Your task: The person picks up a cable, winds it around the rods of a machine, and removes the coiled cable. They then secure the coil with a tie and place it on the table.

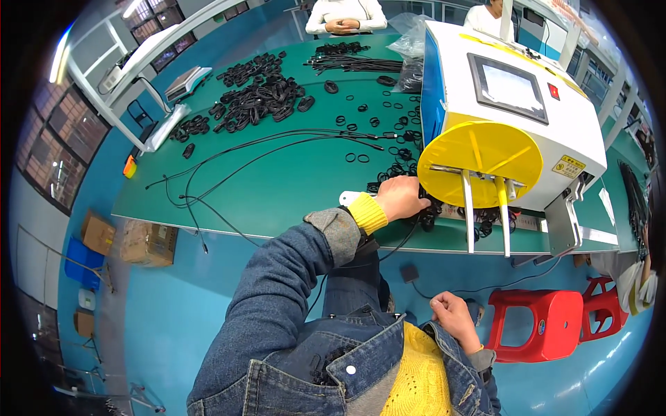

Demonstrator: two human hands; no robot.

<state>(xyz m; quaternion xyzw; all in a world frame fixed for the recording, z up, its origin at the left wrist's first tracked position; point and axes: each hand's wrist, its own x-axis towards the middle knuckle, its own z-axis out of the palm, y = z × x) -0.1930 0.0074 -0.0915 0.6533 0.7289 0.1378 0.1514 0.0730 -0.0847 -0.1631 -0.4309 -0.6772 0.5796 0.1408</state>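
Note:
My left hand reaches over the front edge of the green table, its fingers closed among black rings and coiled pieces beside the machine. Its fingertips are partly hidden, so what they grip cannot be made out. A dark cable hangs off the edge below this hand. My right hand is held low in front of me, off the table, with its fingers curled in and nothing visible in them. Just right of my left hand stands a white cable-winding machine with a yellow disc, a white prong and a yellow prong.
Long black cables lie across the green table. Behind them is a heap of coiled cables, with loose black rings to the right. Red stools and a cardboard box stand on the floor. Another person sits opposite.

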